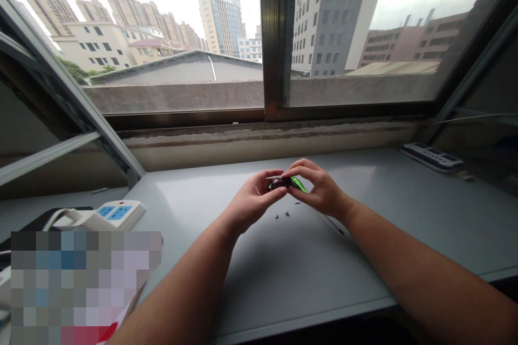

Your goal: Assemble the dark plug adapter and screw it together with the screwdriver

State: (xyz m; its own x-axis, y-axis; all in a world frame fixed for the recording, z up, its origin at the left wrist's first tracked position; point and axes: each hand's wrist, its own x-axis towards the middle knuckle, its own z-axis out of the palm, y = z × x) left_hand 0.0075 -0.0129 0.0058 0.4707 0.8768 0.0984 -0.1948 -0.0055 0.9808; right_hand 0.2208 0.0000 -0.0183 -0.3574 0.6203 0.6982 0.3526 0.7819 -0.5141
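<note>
Above the grey table (pixel 291 275), my left hand (pixel 249 199) and my right hand (pixel 324 188) meet around a small dark, rounded object with bright green and black parts (pixel 280 182). The left thumb and fingers close on its dark left end. On the other side, the right fingers pinch it near its curved green edge. Fingers cover much of it, so its kind cannot be made out. Several tiny dark screws (pixel 287 214) lie on the table below the hands. A thin dark-tipped rod (pixel 335 225) lies partly hidden beneath the right wrist.
A white power strip with blue sockets (pixel 121 210) and a plugged-in adapter stands at left, behind a blurred-out patch. Another power strip (pixel 433 157) lies at the back right. Metal frame bars (pixel 76 86) rise at left. A window (pixel 182 64) spans the back.
</note>
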